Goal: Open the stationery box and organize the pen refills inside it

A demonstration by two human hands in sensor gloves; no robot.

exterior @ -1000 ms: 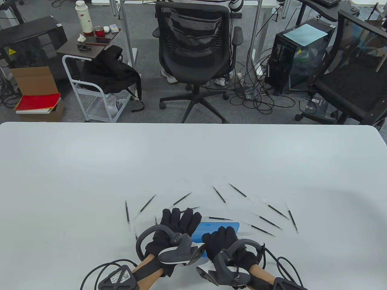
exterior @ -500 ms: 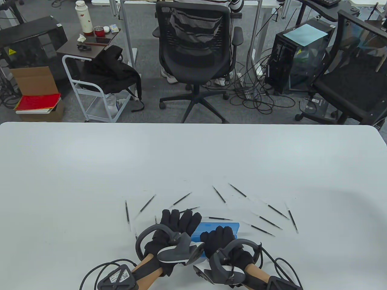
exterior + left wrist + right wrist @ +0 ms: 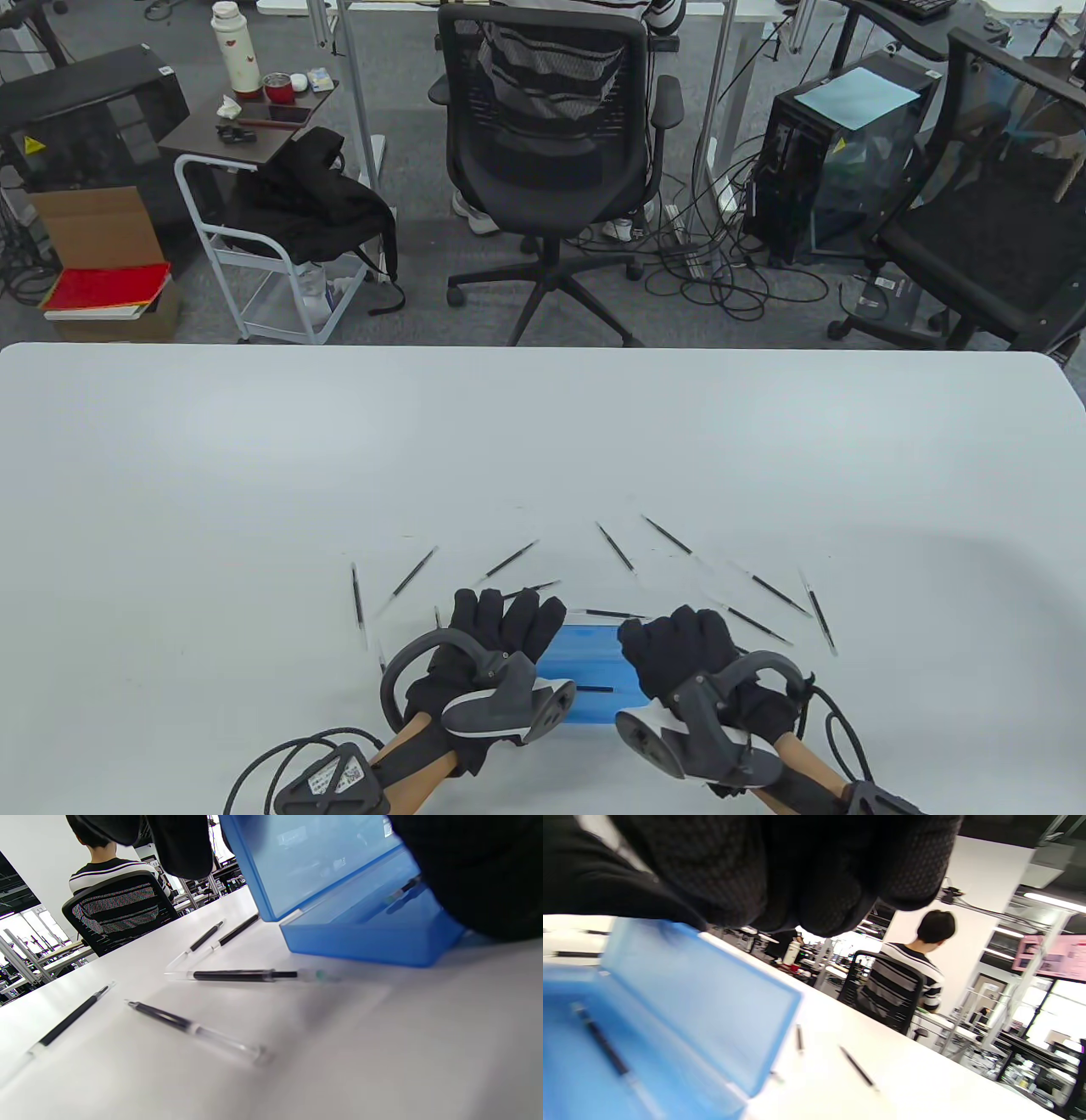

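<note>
The blue stationery box (image 3: 594, 662) lies near the table's front edge with its lid (image 3: 704, 1001) raised. One black pen refill (image 3: 594, 684) lies inside it, also seen as the refill (image 3: 602, 1043) on the box floor. My left hand (image 3: 509, 607) rests with straight fingers on the box's left end. My right hand (image 3: 674, 632) curls over the lid's right end and holds it up. Several loose refills (image 3: 509, 560) are scattered on the table behind and to both sides of the box; one refill (image 3: 242, 975) lies just left of the box (image 3: 360, 938).
The white table (image 3: 543, 441) stretches wide beyond the refills. More refills (image 3: 768, 586) lie to the right of my right hand. Past the far edge stand an office chair (image 3: 551, 153) with a seated person, a small cart and computer cases.
My right hand has moved to the right along the box and the lid has come up, showing the inside with one refill. The left hand has stayed put.
</note>
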